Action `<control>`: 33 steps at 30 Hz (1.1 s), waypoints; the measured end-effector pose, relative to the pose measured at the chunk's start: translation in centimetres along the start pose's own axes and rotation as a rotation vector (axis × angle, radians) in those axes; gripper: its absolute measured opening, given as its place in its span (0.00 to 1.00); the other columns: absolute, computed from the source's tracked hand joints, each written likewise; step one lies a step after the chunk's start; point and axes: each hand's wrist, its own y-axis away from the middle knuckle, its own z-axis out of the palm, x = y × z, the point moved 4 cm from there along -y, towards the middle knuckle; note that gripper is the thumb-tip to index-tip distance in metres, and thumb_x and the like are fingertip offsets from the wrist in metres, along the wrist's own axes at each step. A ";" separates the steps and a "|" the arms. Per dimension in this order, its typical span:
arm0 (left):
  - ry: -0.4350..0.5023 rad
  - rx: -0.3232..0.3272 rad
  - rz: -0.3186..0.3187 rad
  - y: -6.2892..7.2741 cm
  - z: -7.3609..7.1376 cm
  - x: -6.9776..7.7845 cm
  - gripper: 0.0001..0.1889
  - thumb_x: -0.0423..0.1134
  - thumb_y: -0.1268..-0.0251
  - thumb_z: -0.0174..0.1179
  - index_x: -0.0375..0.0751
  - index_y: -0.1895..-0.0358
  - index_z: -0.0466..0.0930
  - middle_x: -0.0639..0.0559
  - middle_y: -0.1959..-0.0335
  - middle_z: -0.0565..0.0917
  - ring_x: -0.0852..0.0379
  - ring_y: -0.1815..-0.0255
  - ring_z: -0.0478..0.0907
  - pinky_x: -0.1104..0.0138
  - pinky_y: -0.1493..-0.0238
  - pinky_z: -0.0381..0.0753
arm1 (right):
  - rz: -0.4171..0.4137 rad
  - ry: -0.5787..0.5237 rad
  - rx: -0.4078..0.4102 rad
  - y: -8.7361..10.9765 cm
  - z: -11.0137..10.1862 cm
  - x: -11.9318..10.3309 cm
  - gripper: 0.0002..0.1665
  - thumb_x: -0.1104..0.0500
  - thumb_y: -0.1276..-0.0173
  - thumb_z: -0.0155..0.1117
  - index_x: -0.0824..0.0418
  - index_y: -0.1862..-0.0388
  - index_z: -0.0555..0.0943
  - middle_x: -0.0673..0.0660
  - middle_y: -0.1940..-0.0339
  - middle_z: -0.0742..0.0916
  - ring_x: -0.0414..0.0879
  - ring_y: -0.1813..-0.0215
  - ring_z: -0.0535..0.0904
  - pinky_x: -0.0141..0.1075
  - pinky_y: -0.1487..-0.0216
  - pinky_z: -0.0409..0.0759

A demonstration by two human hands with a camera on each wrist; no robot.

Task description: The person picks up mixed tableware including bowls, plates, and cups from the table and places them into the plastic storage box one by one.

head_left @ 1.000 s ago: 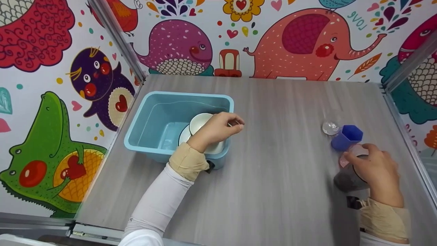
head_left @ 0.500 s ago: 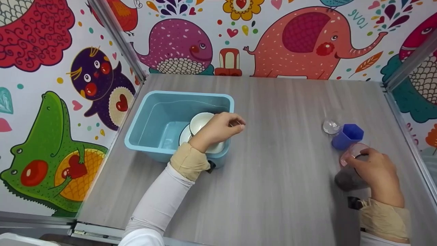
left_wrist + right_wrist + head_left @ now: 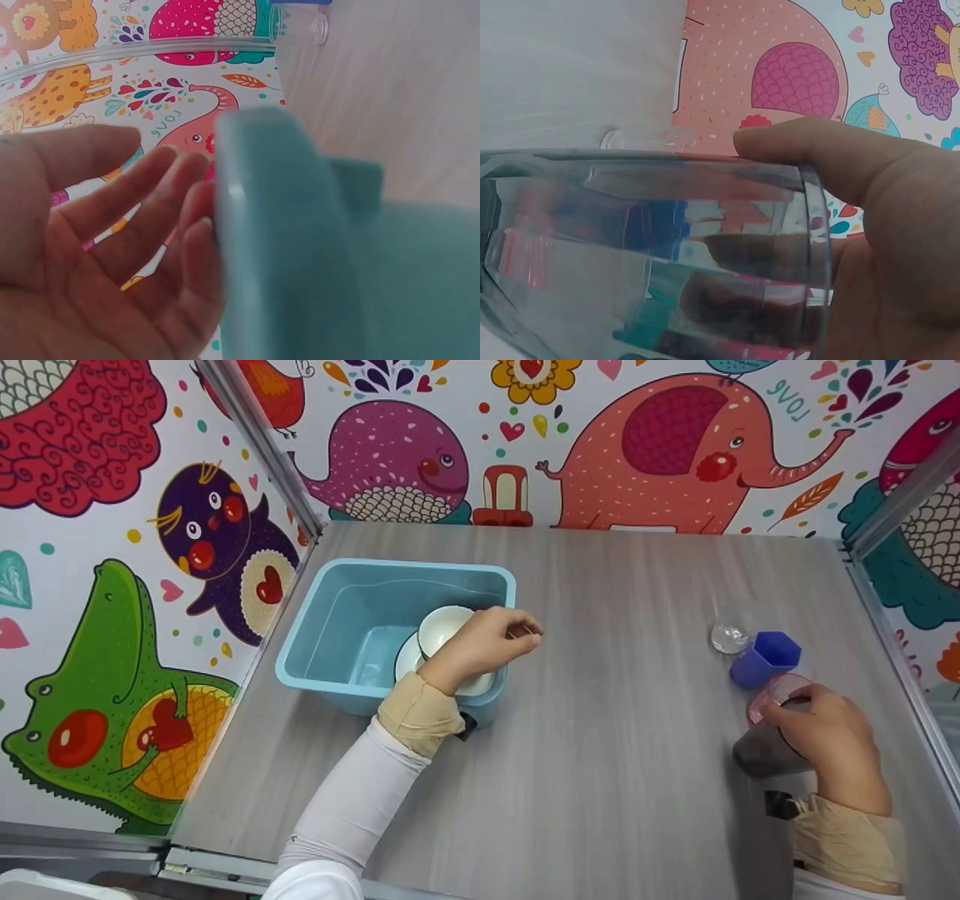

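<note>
My right hand (image 3: 832, 739) grips a grey see-through cup (image 3: 766, 751) near its rim, at the right of the table. In the right wrist view the thumb lies along one side of the cup and the fingers show through its wall. Just beyond it are a pink clear cup (image 3: 759, 705), partly hidden, a blue hexagonal cup (image 3: 763, 661) and a clear glass (image 3: 730, 637). My left hand (image 3: 484, 641) hovers over the right rim of a light blue tub (image 3: 300, 682), loosely curled and holding nothing. Inside the tub are a white bowl (image 3: 441, 628) and a white plate (image 3: 406, 658), partly covered by that hand.
A grey wood-grain table (image 3: 600, 675) lies under everything. Printed cartoon panels (image 3: 660, 457) stand at the back and both sides, joined by metal posts (image 3: 262, 442). A metal rail (image 3: 217, 866) runs along the front left edge.
</note>
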 end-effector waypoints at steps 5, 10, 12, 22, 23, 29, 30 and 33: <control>-0.004 0.003 0.003 -0.1 0.1 0.0 0.15 0.42 0.26 0.58 0.40 0.43 0.84 0.47 0.51 0.86 0.53 0.50 0.80 0.61 0.45 0.83 | -0.026 -0.009 0.017 0.0 -0.1 -0.8 0.41 0.42 0.30 0.61 0.77 0.38 0.69 0.82 0.40 0.73 0.72 0.48 0.71 0.63 0.50 0.75; -0.007 0.003 0.003 -0.1 0.3 0.1 0.15 0.42 0.26 0.58 0.41 0.44 0.84 0.47 0.51 0.87 0.54 0.51 0.81 0.61 0.46 0.83 | -0.042 -0.027 0.013 0.0 0.1 -1.9 0.35 0.43 0.31 0.61 0.72 0.42 0.72 0.76 0.46 0.76 0.67 0.51 0.71 0.56 0.56 0.76; -0.010 0.003 0.005 -0.1 0.3 0.2 0.14 0.42 0.26 0.58 0.41 0.44 0.84 0.47 0.52 0.87 0.54 0.51 0.81 0.61 0.46 0.83 | -0.056 -0.033 0.016 -0.1 0.2 -2.5 0.35 0.44 0.30 0.61 0.73 0.42 0.72 0.78 0.45 0.76 0.69 0.50 0.72 0.58 0.55 0.76; -0.021 -0.001 0.006 -0.1 0.5 0.3 0.14 0.42 0.26 0.58 0.41 0.45 0.85 0.48 0.52 0.86 0.54 0.52 0.81 0.62 0.48 0.84 | -0.111 -0.071 0.022 -0.1 0.6 -4.9 0.45 0.36 0.28 0.57 0.75 0.35 0.69 0.82 0.36 0.73 0.77 0.38 0.70 0.69 0.42 0.72; -0.022 0.000 0.004 -0.1 0.6 0.3 0.14 0.42 0.26 0.58 0.42 0.45 0.85 0.48 0.52 0.86 0.54 0.52 0.81 0.62 0.48 0.84 | -0.118 -0.071 0.028 -0.1 0.6 -5.2 0.45 0.35 0.28 0.57 0.75 0.35 0.69 0.82 0.36 0.74 0.77 0.38 0.70 0.68 0.42 0.72; -0.016 0.006 -0.008 -0.1 0.9 0.4 0.13 0.43 0.26 0.59 0.44 0.45 0.85 0.49 0.53 0.86 0.55 0.52 0.80 0.62 0.48 0.84 | -0.163 -0.085 0.044 -0.2 1.0 -7.0 0.46 0.34 0.29 0.57 0.74 0.35 0.70 0.79 0.38 0.77 0.75 0.40 0.72 0.66 0.43 0.71; -0.012 0.005 -0.009 -0.1 1.0 0.4 0.13 0.43 0.26 0.59 0.44 0.45 0.85 0.49 0.53 0.86 0.55 0.52 0.80 0.61 0.47 0.84 | -0.173 -0.093 0.043 -0.2 1.1 -7.3 0.46 0.34 0.29 0.58 0.74 0.35 0.71 0.78 0.38 0.77 0.73 0.41 0.73 0.65 0.44 0.72; -0.004 0.000 -0.010 -0.2 1.2 0.5 0.14 0.43 0.26 0.59 0.44 0.45 0.84 0.50 0.52 0.86 0.55 0.52 0.81 0.62 0.47 0.84 | -0.203 -0.096 0.051 0.0 1.2 -8.4 0.43 0.35 0.30 0.60 0.72 0.38 0.73 0.76 0.41 0.79 0.68 0.45 0.76 0.60 0.51 0.77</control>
